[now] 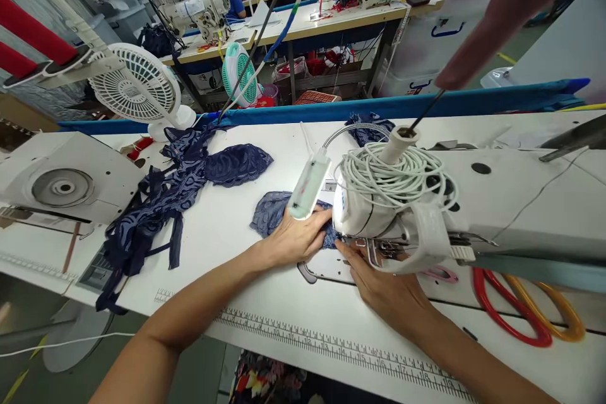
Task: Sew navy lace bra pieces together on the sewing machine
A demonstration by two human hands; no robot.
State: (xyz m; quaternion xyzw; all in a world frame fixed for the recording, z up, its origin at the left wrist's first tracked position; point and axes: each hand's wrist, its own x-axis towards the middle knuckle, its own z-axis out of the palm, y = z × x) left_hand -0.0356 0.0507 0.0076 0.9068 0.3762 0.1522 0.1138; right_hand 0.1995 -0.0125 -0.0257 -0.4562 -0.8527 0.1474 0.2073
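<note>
Your left hand (pixel 294 240) palm-down, fingers loosely extended on navy fabric (pixel 269 211); your right hand (pixel 386 290) has index fingertip at fabric's edge, grip can't be told. Fabric lies by sewing machine (pixel 480 202) head, between table's (pixel 222 233) near and far edges.

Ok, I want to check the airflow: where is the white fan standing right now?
In the head view, the white fan stands on the left, near the far edge of the table, beside the far end of the dark blue patterned fabric.
</note>
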